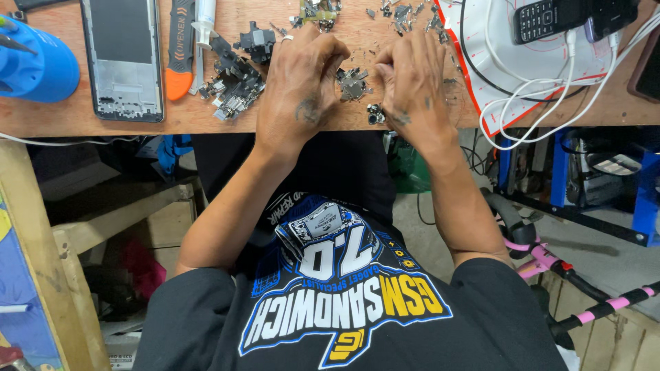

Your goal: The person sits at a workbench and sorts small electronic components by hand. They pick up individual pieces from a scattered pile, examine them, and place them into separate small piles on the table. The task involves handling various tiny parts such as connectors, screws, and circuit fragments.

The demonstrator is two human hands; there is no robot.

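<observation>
Hands at bench edge: left hand [302, 86] and right hand [412, 82] rest knuckles-up with fingers curled, flanking a small pile of metal parts [353, 82]; whether either pinches a piece cannot be told. Further left lie dark phone components [234, 79], an orange-tipped opening tool [180, 48] and a phone frame [124, 58].

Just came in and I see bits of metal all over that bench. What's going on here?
A person sits at a wooden bench, both hands down among small loose metal parts. The left hand and right hand rest fingers-curled on either side of a little pile of parts; whether either pinches a piece cannot be seen. To the left lie a bigger heap of dark parts, an orange-tipped pry tool and a bare phone frame. A keypad phone with white cables sits to the right.
</observation>
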